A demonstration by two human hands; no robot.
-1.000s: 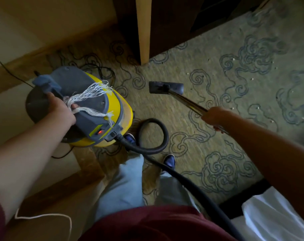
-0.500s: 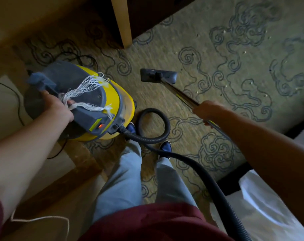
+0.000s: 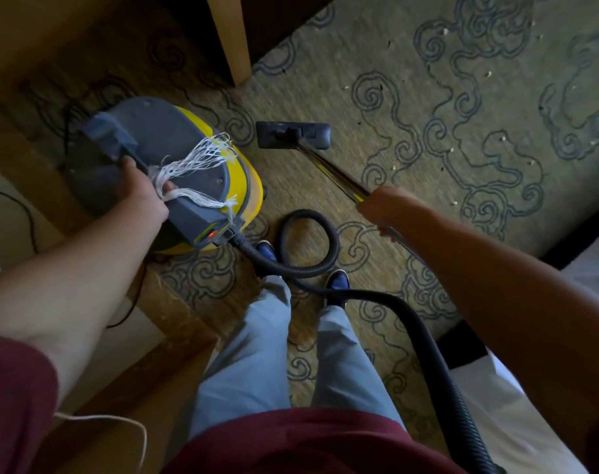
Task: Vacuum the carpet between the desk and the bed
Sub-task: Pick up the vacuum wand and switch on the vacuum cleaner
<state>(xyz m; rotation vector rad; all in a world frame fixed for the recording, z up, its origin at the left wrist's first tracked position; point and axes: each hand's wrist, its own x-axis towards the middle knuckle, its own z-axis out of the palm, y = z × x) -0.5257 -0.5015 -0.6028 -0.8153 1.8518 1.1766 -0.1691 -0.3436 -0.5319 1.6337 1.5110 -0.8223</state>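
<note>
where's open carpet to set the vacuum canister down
Open patterned carpet lies right of the black floor nozzle, reaching the white bed. Crowded: the black hose loops over the feet, and the left hand holds the yellow and grey canister against the wooden desk.

we see open carpet [image 3: 428,107] ahead and to the right of the floor nozzle [image 3: 293,135], dotted only with small pale crumbs [image 3: 489,74]. to the left, the yellow canister [image 3: 188,165] stands just beside the nozzle and narrows the way. a wooden desk leg [image 3: 231,39] stands beyond it. the black hose [image 3: 308,244] loops on the floor in front of our shoes [image 3: 337,280]. the white bed [image 3: 517,422] closes off the right side, the desk top [image 3: 96,364] the left.
</note>
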